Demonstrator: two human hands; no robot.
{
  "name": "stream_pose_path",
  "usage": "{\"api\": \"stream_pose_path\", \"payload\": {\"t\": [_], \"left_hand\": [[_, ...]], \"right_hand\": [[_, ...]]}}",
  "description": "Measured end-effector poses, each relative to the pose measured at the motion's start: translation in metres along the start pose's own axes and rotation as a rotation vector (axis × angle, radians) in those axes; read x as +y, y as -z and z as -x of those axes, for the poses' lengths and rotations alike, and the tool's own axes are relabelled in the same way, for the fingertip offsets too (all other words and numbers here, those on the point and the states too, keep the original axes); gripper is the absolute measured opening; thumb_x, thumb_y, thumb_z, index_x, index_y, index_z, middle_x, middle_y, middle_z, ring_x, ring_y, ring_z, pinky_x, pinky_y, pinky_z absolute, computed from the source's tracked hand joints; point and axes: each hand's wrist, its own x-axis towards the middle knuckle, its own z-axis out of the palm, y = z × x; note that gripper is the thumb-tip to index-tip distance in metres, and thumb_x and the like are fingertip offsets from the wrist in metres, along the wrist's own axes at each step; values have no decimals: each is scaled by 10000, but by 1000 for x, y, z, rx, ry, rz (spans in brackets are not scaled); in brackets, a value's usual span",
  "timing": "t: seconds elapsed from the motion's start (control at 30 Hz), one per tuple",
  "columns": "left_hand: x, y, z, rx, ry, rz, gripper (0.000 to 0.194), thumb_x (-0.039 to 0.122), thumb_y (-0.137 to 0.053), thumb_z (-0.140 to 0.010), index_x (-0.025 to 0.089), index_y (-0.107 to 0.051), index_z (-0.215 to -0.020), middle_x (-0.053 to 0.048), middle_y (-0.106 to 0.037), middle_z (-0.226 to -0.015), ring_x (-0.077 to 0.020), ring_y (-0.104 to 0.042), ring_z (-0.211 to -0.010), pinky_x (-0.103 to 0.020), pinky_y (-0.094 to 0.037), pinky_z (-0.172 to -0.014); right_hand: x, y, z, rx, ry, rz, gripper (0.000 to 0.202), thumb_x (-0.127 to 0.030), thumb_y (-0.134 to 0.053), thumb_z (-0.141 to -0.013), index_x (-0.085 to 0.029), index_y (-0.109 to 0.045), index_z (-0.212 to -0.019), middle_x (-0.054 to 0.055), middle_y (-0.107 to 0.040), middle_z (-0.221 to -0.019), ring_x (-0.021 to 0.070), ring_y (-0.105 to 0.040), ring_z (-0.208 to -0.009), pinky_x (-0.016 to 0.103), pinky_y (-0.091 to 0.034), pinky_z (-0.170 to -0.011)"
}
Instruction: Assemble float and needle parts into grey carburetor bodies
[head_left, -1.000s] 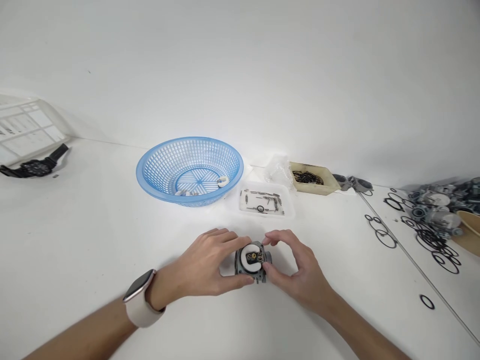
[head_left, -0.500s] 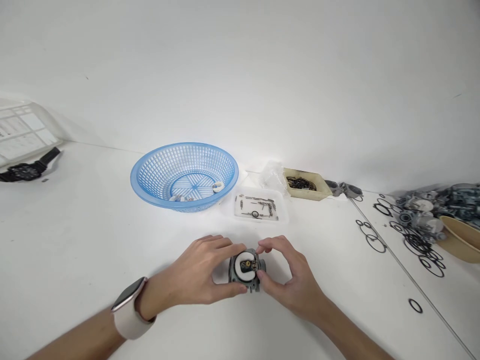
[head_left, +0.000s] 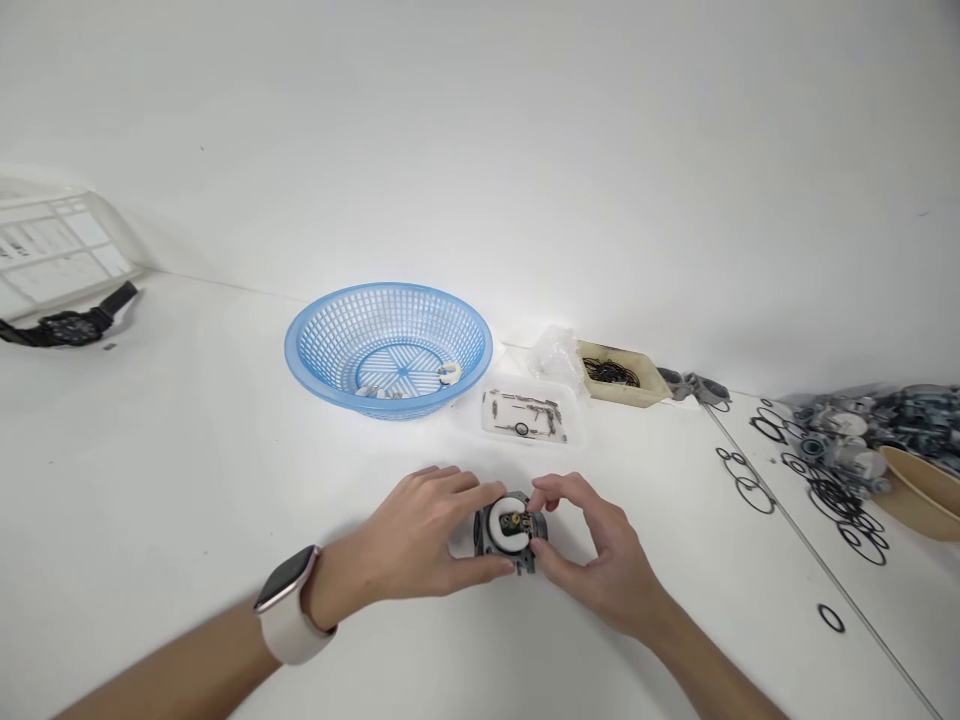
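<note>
A small grey metal carburetor [head_left: 484,540] lies on the white table with its open side up. Inside it sits a white C-shaped float [head_left: 498,528], around a brass-coloured part. My left hand [head_left: 420,535] grips the carburetor's left side, thumb at the near edge and index finger at the far edge. At the hinge side of the float is my right hand [head_left: 592,545], its thumb and index fingertip closing on the hinge from either end. Whether a tiny pin lies between those fingertips cannot be made out.
Beyond my hands stand a blue basket [head_left: 298,365] with a few white floats, a clear tray [head_left: 576,425] of small metal parts and a yellowish bin [head_left: 645,392] of black rings. Rubber rings [head_left: 754,495], metal parts [head_left: 847,430] and a tan bowl [head_left: 911,500] are at right.
The whole view has shifted slightly, so things appear farther right. Both hands stay on the carburetor, with the right fingertips still at the float hinge.
</note>
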Motion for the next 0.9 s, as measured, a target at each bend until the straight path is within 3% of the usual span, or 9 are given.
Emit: {"api": "stream_pose_path", "payload": {"t": [0.9], "left_hand": [[1,0,0,-1,-23,39,580,623,-741,-875,272,-618,-1320,-14,-706,-917,-245,-678,-801,-396,-491,-768]], "right_hand": [[-7,2,5,26,0,32,555,-99,-624,-889,-355,-557,-1377,-11,-713,-1015,184,-627,-893,315,-578,-821]]}}
